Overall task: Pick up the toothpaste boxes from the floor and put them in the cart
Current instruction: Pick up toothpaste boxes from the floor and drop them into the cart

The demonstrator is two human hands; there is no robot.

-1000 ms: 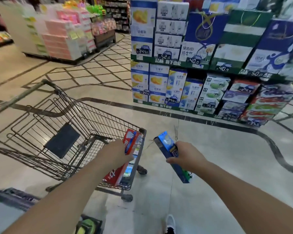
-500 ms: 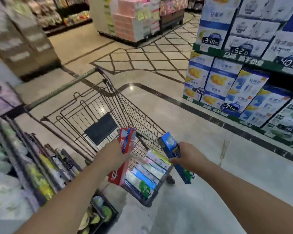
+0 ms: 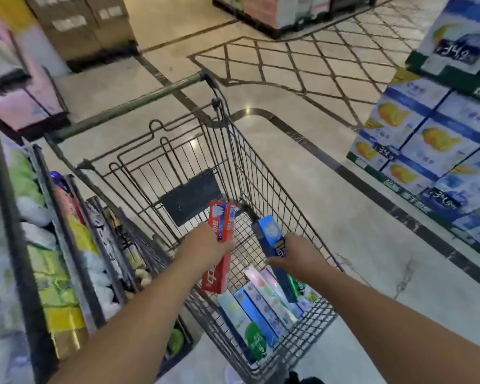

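Both hands have come over the cart, left hand gripping the red box, right hand the blue box, long axes pointing down into it

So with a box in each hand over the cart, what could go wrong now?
The red box in the left hand hangs near the cart side wall, so it might clip the wire or drop outside. The blue box in the right hand could land crooked on the boxes already lying in the basket.
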